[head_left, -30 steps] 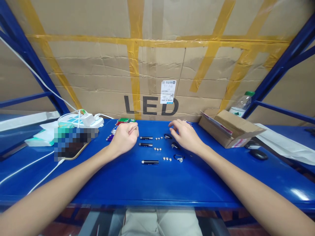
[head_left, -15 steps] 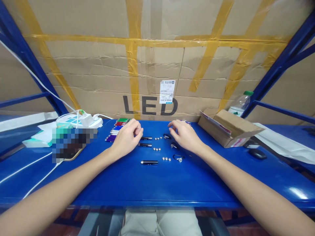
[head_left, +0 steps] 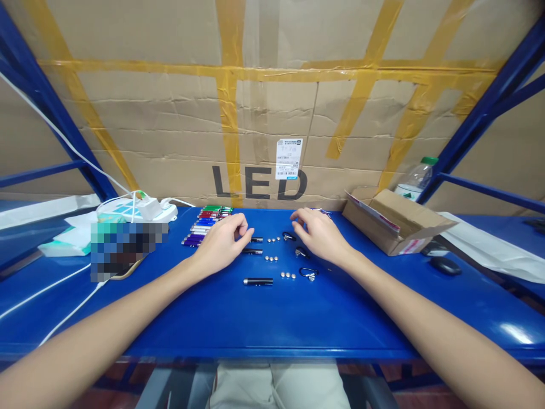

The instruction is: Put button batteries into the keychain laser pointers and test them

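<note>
While left hand curls — cannot tell on what — and right hand sits thumb apart from fingers, a sideways brush could scatter button cells toward tabletop's front edge.

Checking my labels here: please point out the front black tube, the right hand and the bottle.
Front black tube (head_left: 258, 282), head view: middle of its barrel.
Right hand (head_left: 320, 232), head view: its back.
Bottle (head_left: 417, 177), head view: clear upper body.

The curled left hand partly hides two slim black cylindrical tubes on the glossy blue tabletop; the right hand is beside black carabiner clips.
</note>
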Tool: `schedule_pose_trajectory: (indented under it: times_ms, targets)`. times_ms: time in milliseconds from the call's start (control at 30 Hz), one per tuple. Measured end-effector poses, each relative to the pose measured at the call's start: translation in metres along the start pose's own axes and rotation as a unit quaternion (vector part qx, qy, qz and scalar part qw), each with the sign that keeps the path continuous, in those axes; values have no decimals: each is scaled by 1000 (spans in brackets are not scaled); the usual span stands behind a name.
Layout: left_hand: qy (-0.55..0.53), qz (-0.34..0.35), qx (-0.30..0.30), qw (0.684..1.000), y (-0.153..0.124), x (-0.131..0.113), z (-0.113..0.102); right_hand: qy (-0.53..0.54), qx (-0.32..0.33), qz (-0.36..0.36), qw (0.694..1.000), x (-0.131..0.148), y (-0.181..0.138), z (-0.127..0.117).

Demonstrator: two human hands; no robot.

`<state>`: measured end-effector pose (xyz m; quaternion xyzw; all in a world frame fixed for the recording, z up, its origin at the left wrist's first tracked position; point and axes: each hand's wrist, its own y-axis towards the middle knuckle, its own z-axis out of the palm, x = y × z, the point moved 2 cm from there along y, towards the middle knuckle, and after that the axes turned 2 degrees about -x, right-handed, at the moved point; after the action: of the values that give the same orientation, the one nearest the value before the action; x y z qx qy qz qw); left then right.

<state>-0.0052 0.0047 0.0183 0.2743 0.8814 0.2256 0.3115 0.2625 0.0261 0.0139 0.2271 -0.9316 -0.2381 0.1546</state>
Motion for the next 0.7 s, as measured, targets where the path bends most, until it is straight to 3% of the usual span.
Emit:
schedule_pose_trajectory:
  times_ms: [333, 700]
  targets:
    - [-40, 95, 8, 995, 0, -3, -1, 1, 6, -1, 1000, 0, 0, 1]
    - [-56, 61, -11, 996, -4, 3, -1, -4, 16, 7, 1000, 2, 0, 2]
